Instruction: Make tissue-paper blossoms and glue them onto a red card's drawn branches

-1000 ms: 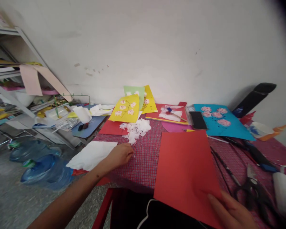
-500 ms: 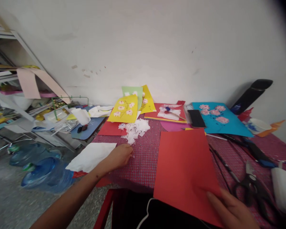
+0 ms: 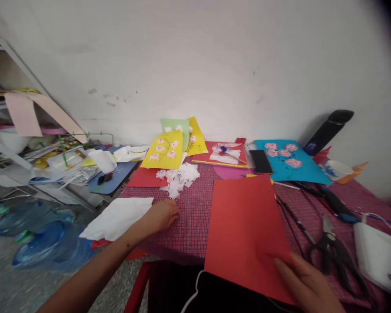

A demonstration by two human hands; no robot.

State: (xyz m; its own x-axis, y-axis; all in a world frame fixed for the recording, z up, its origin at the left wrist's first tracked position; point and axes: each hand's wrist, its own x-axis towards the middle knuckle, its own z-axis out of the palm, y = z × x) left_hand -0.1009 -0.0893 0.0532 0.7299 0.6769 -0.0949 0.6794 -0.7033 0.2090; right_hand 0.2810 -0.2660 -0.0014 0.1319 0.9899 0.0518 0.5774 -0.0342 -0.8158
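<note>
My right hand [image 3: 309, 280] grips a red sheet of paper [image 3: 243, 234] by its lower right edge, thumb on top. The sheet is tilted up over the table's front edge. My left hand [image 3: 164, 214] is low over the checked tablecloth [image 3: 192, 221] with its fingers curled in; whatever they may hold is hidden. Just beyond it lies a heap of torn white paper scraps [image 3: 181, 175]. Beside my left wrist a white tissue [image 3: 120, 217] rests at the table's edge, with red paper peeking out under it.
Yellow flower cards [image 3: 164, 150] lean near the wall. A phone [image 3: 261, 161] lies by a blue flower picture [image 3: 289, 163]. Scissors [image 3: 330, 248], a white box [image 3: 378, 254] and a small bowl [image 3: 338, 168] are at right. Water jugs [image 3: 52, 245] stand on the floor.
The camera view has turned slightly right, so the scene sits further left. My right hand still holds the red sheet, and my left hand stays near the same spot with curled fingers.
</note>
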